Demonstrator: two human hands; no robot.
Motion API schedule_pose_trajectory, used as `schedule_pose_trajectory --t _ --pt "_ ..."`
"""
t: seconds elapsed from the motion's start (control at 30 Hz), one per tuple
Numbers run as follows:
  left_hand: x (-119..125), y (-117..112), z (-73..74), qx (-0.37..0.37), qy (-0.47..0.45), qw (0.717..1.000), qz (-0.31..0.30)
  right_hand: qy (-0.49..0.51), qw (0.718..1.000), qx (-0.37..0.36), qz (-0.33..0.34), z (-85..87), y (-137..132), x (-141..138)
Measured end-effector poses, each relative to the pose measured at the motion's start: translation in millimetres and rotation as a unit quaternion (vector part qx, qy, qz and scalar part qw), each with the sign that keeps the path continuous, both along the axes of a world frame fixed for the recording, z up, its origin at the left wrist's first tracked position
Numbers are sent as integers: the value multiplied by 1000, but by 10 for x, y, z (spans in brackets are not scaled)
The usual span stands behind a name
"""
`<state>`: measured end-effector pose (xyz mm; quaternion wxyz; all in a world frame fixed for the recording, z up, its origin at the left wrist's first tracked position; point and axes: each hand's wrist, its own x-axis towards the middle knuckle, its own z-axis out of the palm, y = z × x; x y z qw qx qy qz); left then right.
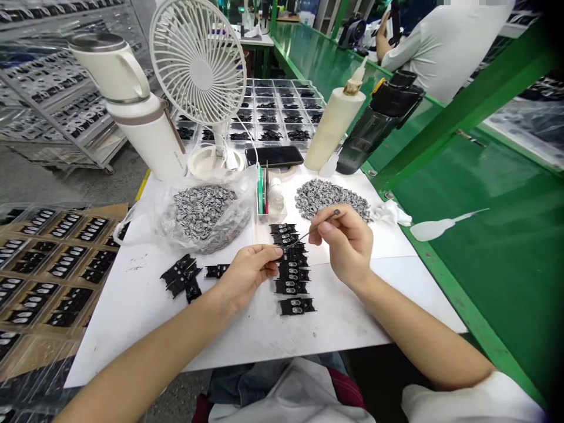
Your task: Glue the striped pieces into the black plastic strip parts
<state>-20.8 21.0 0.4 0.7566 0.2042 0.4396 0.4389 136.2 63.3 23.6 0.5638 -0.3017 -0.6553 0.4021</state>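
Observation:
A column of small black plastic parts lies on the white board in front of me. My left hand pinches at one part in the middle of that column, fingers closed together. My right hand is closed on a thin metal pick whose tip points down-left at the same part. A loose heap of black parts lies to the left of my left hand. Two piles of small silver pieces sit behind: one in a clear bag, one bare by my right hand.
A white fan, a white jug, a phone, a glue bottle and a dark flask stand at the back. Trays of black parts lie at left. A dropper rests on the green bench, where another person sits.

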Motion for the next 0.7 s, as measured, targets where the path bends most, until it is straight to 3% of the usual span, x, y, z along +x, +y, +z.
schedule_pose_trajectory --t 0.23,0.47,0.6,0.7 --pt "-2 -1 -12 -4 14 1000 -8 40 998 36 -36 84 82 6" --pt "-10 -3 -27 -5 5 1000 0 -117 985 49 -114 264 405 -54" --pt "-12 -3 -34 -4 2 1000 -2 -145 979 76 -123 285 537 -157" --pt "-12 2 -31 -6 0 1000 2 -241 963 58 -103 257 584 -206"
